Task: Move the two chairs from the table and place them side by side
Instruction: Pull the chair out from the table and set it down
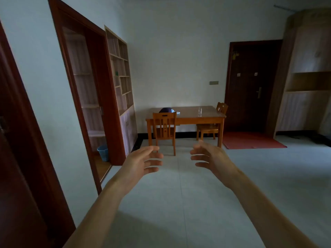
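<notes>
— How are the arms held?
— Both bare forearms reach forward, rising from the lower corners toward the middle.
— And the hands?
— The left hand (141,162) and right hand (213,158) face each other, palms inward, fingers spread and slightly curled, apart, holding nothing.

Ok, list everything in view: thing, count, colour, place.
chairs: 2, orange-brown wood; one at the table's near side, one at its right end
table: 1, orange-brown, against far wall
glass: 1, clear, on table
dark bundle: 1, navy, on table, left
mat: 1, red, before far door
door: 1, dark brown, far right
waste basket: 1, blue, inside left doorway
shelf unit: 1, pale wood, left wall
hands: left, right, open, empty, raised
</notes>
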`<state>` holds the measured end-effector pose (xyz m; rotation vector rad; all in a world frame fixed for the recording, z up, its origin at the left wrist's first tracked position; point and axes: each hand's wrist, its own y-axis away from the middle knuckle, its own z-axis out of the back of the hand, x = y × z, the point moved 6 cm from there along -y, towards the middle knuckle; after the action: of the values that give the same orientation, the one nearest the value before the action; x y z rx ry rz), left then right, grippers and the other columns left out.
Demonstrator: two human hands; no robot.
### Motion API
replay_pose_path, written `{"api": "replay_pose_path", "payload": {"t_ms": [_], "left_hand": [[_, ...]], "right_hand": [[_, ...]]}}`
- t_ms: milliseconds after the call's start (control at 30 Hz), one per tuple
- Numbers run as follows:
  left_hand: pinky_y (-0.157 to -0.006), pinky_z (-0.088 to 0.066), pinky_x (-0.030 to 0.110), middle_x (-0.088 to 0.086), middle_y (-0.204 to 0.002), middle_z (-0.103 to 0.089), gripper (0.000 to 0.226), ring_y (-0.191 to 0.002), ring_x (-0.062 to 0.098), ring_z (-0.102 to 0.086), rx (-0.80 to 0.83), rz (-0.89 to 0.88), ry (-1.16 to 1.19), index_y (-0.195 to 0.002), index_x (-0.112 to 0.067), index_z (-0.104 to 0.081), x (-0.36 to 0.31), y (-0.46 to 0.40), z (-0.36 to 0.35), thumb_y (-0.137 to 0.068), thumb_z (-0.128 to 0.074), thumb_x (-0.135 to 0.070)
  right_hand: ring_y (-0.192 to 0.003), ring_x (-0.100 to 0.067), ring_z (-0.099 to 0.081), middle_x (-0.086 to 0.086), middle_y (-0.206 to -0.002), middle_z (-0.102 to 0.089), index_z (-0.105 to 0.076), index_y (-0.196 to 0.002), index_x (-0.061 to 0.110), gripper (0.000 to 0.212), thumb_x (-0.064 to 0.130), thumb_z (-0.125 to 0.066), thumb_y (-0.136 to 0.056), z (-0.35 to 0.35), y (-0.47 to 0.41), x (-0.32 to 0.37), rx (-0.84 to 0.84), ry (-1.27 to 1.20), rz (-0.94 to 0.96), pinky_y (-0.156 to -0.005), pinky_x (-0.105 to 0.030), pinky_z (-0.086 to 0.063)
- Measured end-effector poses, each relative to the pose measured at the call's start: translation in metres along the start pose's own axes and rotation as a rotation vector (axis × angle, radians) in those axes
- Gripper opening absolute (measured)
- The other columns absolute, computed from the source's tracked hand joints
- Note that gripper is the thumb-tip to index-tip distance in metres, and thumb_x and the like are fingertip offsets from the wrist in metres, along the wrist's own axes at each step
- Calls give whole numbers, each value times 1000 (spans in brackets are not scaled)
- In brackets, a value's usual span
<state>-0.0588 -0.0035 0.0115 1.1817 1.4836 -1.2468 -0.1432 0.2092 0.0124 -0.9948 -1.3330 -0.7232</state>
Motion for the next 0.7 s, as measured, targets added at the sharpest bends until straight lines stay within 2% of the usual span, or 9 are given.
{"api": "replay_pose_path", "payload": {"t_ms": [267,500,700], "left_hand": [[-65,-56,26,5,-92,-73,32,-85,22,-69,12,-28,-109,-99,-21,-70,22,-134,14,-77,-61,-42],[-64,-56,26,6,-89,-73,32,-82,22,-69,-28,-32,-93,-100,-17,-69,32,-298,53,-78,-59,-38],[-63,-56,27,5,-88,-73,40,-81,21,-69,-50,-30,-65,-103,-14,-66,62,-424,108,-74,-59,-40]], "right_hand": [[-90,-21,-65,-6,-93,-69,-67,-91,15,30,39,-49,-90,33,-125,-23,4,10,9,-76,-33,-49],[-87,-20,-66,-3,-88,-71,-70,-87,17,28,38,-51,-89,66,-292,-31,27,-19,34,-74,-32,-49],[-84,-17,-68,1,-83,-73,-71,-84,18,28,40,-53,-87,75,-431,-69,24,-13,10,-70,-30,-49]]}}
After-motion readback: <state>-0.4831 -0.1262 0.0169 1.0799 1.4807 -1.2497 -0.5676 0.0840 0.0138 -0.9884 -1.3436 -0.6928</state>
